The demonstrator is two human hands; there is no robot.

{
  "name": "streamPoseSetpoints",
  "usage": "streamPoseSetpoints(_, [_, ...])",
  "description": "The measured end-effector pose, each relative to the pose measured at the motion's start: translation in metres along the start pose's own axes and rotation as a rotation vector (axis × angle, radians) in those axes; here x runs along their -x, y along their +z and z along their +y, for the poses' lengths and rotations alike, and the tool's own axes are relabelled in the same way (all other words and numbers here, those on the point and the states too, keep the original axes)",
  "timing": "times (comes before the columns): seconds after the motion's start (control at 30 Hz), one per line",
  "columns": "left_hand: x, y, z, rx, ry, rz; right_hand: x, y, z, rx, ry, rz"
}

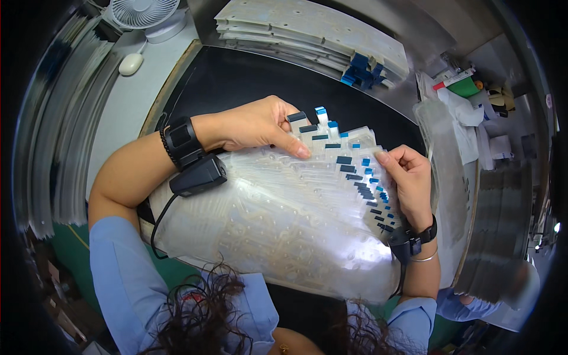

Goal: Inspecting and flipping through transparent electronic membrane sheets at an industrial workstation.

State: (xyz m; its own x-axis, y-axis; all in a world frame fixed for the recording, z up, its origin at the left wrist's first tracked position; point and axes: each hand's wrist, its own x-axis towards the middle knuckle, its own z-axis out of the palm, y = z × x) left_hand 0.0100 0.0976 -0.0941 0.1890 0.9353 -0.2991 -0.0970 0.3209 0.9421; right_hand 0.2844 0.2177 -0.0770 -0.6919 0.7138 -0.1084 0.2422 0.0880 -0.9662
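Note:
A thick fanned stack of translucent plastic membrane sheets (266,201) lies across the black work surface before me. Short flat tails with black and blue ends stick out along its far right side, fanned in steps. My left hand (263,125) grips the far edge of the stack, thumb pressed on top near the black-ended tails and fingers behind. At the right edge, my right hand (411,180) pinches sheets between thumb and curled fingers, beside the blue-ended tails. How many sheets each hand holds is hidden. A black strap with a small box sits on each wrist.
Behind the black mat (236,77) rests a pile of similar sheets (313,35) with blue tails. A white fan (144,12) and mouse (131,64) stand far left, above upright sheet stacks (71,130). Plastic bags (464,118) lie right; part of another person shows lower right.

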Motion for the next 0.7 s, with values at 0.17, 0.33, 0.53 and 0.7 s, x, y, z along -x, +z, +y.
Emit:
streamPoseSetpoints(0.17, [-0.003, -0.0052, -0.0044, -0.031, -0.025, -0.011, 0.0013, 0.0043, 0.0011, -0.048, 0.014, 0.021])
streamPoseSetpoints(0.33, [-0.0035, -0.0049, -0.0032, -0.064, -0.03, -0.001, 0.0018, 0.0045, 0.0022, -0.103, 0.023, 0.014])
streamPoseSetpoints(0.53, [-0.0028, -0.0028, -0.0044, -0.051, -0.007, -0.028, -0.0041, 0.0053, 0.0064, -0.009, -0.018, 0.02])
streamPoseSetpoints(0.7, [-0.0022, -0.0025, -0.0032, -0.065, -0.032, -0.013, -0.0009, 0.004, 0.0067, -0.058, 0.004, -0.007])
